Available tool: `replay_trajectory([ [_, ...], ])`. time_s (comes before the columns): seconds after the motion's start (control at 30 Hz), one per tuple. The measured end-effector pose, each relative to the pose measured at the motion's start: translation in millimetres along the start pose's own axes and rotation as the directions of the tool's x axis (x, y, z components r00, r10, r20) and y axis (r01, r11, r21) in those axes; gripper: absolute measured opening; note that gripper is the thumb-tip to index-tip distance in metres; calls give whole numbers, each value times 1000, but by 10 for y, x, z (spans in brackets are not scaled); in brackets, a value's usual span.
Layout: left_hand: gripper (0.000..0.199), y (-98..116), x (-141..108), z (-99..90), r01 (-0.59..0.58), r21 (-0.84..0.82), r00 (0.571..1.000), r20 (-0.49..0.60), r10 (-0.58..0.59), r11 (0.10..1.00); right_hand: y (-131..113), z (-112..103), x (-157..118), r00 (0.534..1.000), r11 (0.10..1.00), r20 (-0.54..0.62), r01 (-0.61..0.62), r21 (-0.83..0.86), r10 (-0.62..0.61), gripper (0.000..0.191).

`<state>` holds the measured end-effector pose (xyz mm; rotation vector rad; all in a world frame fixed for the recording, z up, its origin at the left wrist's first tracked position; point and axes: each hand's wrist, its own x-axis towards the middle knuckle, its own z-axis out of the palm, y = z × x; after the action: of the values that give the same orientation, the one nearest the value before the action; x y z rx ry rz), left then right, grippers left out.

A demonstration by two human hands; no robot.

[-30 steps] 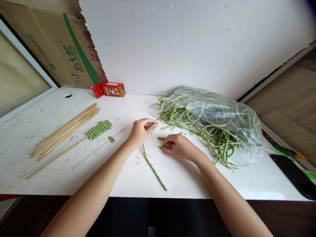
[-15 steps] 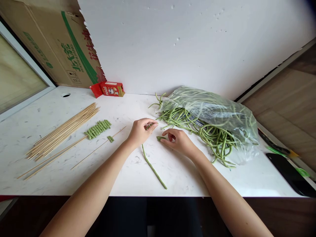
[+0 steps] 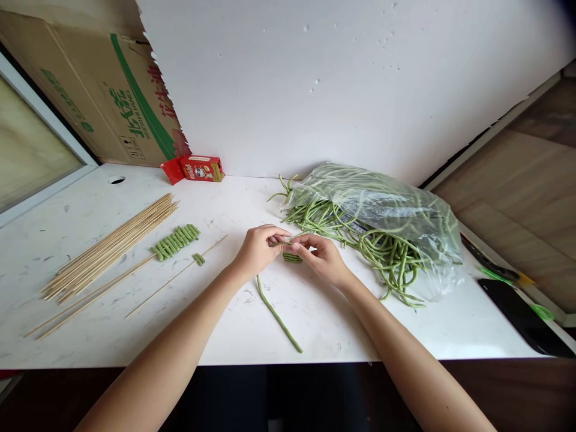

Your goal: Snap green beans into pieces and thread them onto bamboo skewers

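My left hand (image 3: 265, 247) is closed around a green long bean (image 3: 281, 243), whose end shows between my fingertips. Thumb and forefinger of my right hand (image 3: 321, 257) pinch at the same end, so both hands meet there. Below my left wrist a length of long bean (image 3: 279, 318) lies towards the table's front edge; whether it joins the held part is hidden. Short cut bean pieces (image 3: 292, 258) lie side by side just under my right fingers. To the left, a row of bean pieces (image 3: 175, 242) sits on two skewers, and a lone skewer (image 3: 168, 282) carries a few pieces (image 3: 198, 259).
A bundle of bamboo skewers (image 3: 112, 246) lies at the left. Long beans (image 3: 398, 261) spill from a clear plastic bag (image 3: 373, 186) at the right. A red box (image 3: 202, 168) stands at the back, near a cardboard carton (image 3: 90, 90). A black phone (image 3: 517, 312) rests at the right edge.
My right hand has moved up and left from the cut pieces to meet my left hand, and now pinches the bean. The cut pieces stay on the table. The view has shifted slightly.
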<state>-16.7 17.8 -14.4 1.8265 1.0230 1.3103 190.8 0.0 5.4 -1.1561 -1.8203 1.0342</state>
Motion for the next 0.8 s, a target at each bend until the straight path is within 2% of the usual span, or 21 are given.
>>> replay_trajectory([
  [0.17,27,57,-13,16,-23,18,999,24,23,1000,9,10,4,1000,997,7,6,72,-6,41],
  [0.4,23,103,-4,-16,-36,76,999,-3,36,996,66,-55,41,987,1000,-161,17,20,-14,43],
  [0.6,21,126,-5,-22,-47,100,999,-18,49,994,132,-78,55,968,999,-249,-1,53,14,44],
  [0.8,16,144,-4,-26,-89,106,996,20,88,990,101,-54,32,986,997,-164,48,67,-37,39],
])
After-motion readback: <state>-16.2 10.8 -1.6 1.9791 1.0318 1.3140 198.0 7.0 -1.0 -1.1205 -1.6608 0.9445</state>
